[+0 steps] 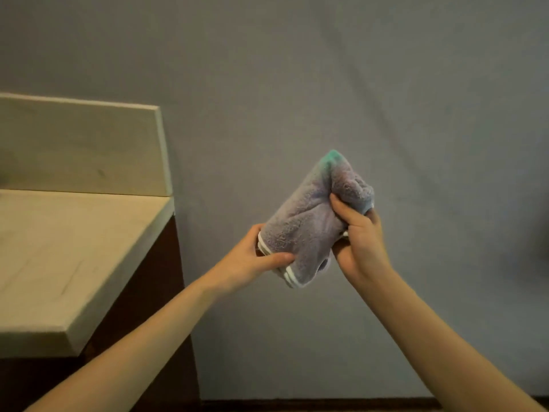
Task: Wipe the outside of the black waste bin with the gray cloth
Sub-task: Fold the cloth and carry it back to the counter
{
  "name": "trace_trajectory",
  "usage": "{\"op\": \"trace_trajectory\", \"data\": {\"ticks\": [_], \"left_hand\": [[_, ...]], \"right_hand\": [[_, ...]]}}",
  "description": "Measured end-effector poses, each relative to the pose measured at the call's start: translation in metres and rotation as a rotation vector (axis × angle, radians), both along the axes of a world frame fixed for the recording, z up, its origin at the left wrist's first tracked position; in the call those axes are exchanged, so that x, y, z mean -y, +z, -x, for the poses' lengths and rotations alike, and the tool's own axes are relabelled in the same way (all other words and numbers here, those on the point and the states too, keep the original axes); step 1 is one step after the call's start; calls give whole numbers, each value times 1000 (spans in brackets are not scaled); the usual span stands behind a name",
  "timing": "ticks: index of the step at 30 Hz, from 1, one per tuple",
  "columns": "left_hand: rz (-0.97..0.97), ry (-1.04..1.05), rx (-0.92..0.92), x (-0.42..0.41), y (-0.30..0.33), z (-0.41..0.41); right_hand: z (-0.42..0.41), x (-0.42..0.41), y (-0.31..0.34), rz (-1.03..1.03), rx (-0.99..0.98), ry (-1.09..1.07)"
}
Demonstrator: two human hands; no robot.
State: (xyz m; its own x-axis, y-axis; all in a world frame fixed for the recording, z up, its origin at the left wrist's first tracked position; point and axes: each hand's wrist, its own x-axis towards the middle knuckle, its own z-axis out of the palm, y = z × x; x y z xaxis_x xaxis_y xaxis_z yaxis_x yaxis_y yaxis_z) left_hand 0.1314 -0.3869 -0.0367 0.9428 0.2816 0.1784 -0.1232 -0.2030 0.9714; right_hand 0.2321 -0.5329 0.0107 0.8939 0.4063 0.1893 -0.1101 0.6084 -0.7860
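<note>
A folded gray cloth (pixel 309 221) with a white edge is held up in front of the gray wall, about chest height. My left hand (pixel 255 257) grips its lower left corner, thumb across the white hem. My right hand (pixel 356 239) grips the bunched right side, fingers curled into the fabric. The black waste bin is not in view.
A pale stone countertop (pixel 65 257) with a raised backsplash (pixel 77 147) stands at the left, over a dark cabinet side (pixel 154 292). A plain gray wall (pixel 326 69) fills the background, with a dark baseboard (pixel 326 405) along the bottom.
</note>
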Motion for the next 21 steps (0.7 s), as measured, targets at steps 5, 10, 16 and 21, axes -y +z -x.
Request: {"op": "trace_trajectory", "data": {"ticks": [5,10,16,21], "left_hand": [[-81,108,86,-79,36,29],[-88,147,139,-159,52,72],[-92,230,236,-250,49,117],[-136,325,319,-299,49,137]], "right_hand": [[17,-64,9,-20,45,64],[56,-132,7,-51,96,69],[102,-207,0,87,232,41],[123,-248,-8,249,307,16]]}}
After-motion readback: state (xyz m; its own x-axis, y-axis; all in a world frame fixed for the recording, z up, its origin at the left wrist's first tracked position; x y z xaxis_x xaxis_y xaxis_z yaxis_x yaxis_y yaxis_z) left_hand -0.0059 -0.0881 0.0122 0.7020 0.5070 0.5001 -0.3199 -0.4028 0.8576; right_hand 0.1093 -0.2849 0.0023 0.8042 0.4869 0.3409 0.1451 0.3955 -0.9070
